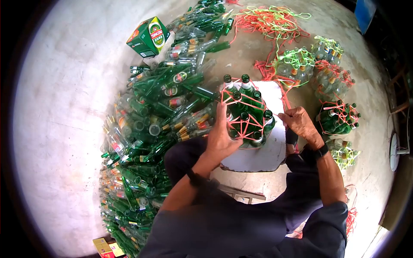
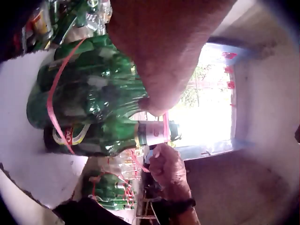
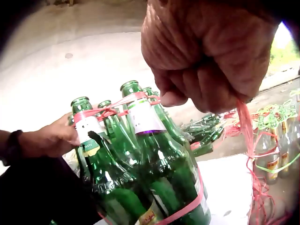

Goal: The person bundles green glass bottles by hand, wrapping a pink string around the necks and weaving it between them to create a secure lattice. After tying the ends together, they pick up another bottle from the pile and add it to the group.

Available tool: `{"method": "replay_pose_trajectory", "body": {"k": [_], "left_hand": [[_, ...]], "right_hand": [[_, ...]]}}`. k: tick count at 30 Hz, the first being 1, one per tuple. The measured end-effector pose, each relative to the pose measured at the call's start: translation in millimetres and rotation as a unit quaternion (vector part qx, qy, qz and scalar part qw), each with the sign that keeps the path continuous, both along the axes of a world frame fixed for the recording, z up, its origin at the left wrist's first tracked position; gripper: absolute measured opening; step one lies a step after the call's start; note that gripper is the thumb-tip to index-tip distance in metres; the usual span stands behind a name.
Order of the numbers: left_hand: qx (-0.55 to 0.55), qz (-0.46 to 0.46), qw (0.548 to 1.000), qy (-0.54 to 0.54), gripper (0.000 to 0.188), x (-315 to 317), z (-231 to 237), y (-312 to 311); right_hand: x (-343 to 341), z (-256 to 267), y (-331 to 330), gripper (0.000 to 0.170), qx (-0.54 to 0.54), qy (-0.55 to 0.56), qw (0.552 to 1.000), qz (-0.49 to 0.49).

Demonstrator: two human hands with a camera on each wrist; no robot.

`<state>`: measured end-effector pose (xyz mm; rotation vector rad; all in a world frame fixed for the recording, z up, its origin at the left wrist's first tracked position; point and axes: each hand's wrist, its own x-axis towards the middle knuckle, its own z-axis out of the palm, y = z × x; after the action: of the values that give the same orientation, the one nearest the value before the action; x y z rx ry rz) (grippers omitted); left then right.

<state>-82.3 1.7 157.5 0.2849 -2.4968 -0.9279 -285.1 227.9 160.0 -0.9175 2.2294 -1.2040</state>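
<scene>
A bundle of several green glass bottles (image 1: pixel 254 103) stands upright on a white board (image 1: pixel 249 161), with pink plastic twine (image 1: pixel 245 124) laced between the necks and another band around the bodies. My left hand (image 1: pixel 221 137) grips the near left side of the bundle, its thumb at a front neck and its fingers along the side. To the right of the bundle, my right hand (image 1: pixel 301 124) pinches the pink twine with curled fingers. In the right wrist view a loose tail of twine (image 3: pixel 246 126) hangs from that fist, while a taut strand runs from the necks toward the fingertips.
Loose bottles (image 1: pixel 146 124) are heaped along the left. Tied bottle bundles (image 1: pixel 337 118) stand on the floor at the right. Tangled red and yellow-green twine (image 1: pixel 271 23) lies at the back. A green Tsingtao carton (image 1: pixel 148 38) sits by the heap.
</scene>
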Motion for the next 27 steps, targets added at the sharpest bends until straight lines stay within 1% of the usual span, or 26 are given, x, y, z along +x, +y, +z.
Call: {"method": "replay_pose_trajectory", "body": {"k": [2, 3, 4, 6, 7, 8, 10, 11, 13, 14, 16, 17, 18, 19, 20, 21, 22, 23, 24, 25, 27], "left_hand": [[0.085, -0.028, 0.993, -0.073, 0.112, 3.5, 13.0, -13.4], [0.038, -0.040, 0.997, -0.059, 0.109, 3.4, 8.8, -25.1], [0.049, -0.046, 0.995, -0.080, 0.106, 3.8, 20.9, -29.1], [0.065, -0.048, 0.992, -0.094, 0.103, 3.1, 20.3, -43.3], [0.076, -0.046, 0.990, -0.108, 0.100, 1.6, 23.4, -46.7], [0.077, -0.047, 0.990, -0.108, 0.100, 1.1, 26.4, -47.5], [0.033, -0.053, 0.989, -0.132, 0.095, 2.2, 34.7, -47.9], [0.032, -0.053, 0.989, -0.132, 0.095, 2.6, 34.6, -49.8], [-0.024, -0.068, 0.996, -0.059, 0.082, 2.6, 36.7, -50.0], [-0.024, -0.069, 0.996, -0.059, 0.082, 2.3, 39.3, -46.2], [-0.106, -0.064, 0.992, 0.028, 0.067, 1.7, 48.4, -28.0], [-0.142, -0.056, 0.987, 0.049, 0.057, -0.9, 54.7, -11.5], [-0.162, -0.059, 0.983, 0.062, 0.054, -4.1, 53.0, 4.4], [-0.196, -0.083, 0.974, 0.074, 0.051, -6.4, 57.1, 20.7], [-0.197, -0.107, 0.969, 0.105, 0.048, -9.8, 49.9, 37.6], [-0.201, -0.133, 0.964, 0.115, 0.050, -12.8, 59.5, 54.3], [-0.161, -0.147, 0.971, 0.100, 0.058, -15.4, 50.6, 68.2], [-0.147, -0.145, 0.976, 0.073, 0.062, -21.7, 43.4, 79.0], [-0.133, -0.142, 0.980, 0.045, 0.065, -27.5, 36.5, 88.3], [-0.132, -0.139, 0.980, 0.047, 0.065, -33.4, 27.8, 95.7], [-0.020, -0.146, 0.986, 0.077, 0.063, -43.8, 10.0, 104.5]], "right_hand": [[9.7, 4.0, 2.7, 0.041, 0.007, -0.006, 1.000, 0.001], [13.1, 6.3, 3.5, 0.040, 0.010, 0.016, 1.000, 0.016], [16.1, 6.5, 4.7, 0.040, 0.010, 0.015, 1.000, 0.015], [21.2, 6.5, 7.8, 0.038, 0.019, 0.021, 0.999, 0.016], [20.5, -1.0, 8.1, 0.034, 0.009, 0.019, 1.000, 0.023], [20.6, -5.5, 8.3, 0.034, 0.009, 0.019, 1.000, 0.021], [23.3, -6.7, 6.5, 0.029, -0.021, 0.098, 0.990, 0.094], [29.5, -1.7, 4.9, 0.026, -0.039, 0.077, 0.992, 0.090], [34.9, 5.5, 0.6, 0.026, -0.021, 0.057, 0.994, 0.089], [35.5, 7.3, 0.3, 0.026, -0.003, 0.037, 0.995, 0.088], [32.0, 9.1, 1.8, 0.026, -0.008, 0.046, 0.995, 0.092], [30.1, 9.9, 2.7, 0.026, -0.014, 0.055, 0.994, 0.097], [29.0, 10.4, 3.8, 0.026, -0.013, 0.056, 0.994, 0.098], [27.3, 11.1, 4.9, 0.027, -0.013, 0.021, 0.995, 0.095], [25.3, 12.4, 6.0, 0.028, -0.012, -0.013, 0.996, 0.091], [24.1, 14.0, 7.0, 0.028, -0.012, -0.012, 0.996, 0.091], [22.9, 15.9, 7.9, 0.028, -0.015, -0.057, 0.995, 0.086], [21.8, 17.9, 9.3, 0.028, -0.018, -0.103, 0.991, 0.081], [20.3, 20.9, 11.9, 0.028, -0.017, -0.101, 0.991, 0.083], [17.9, 24.9, 15.0, 0.027, -0.015, -0.113, 0.989, 0.092], [11.8, 26.6, 20.8, 0.029, -0.017, -0.132, 0.984, 0.114]]}}
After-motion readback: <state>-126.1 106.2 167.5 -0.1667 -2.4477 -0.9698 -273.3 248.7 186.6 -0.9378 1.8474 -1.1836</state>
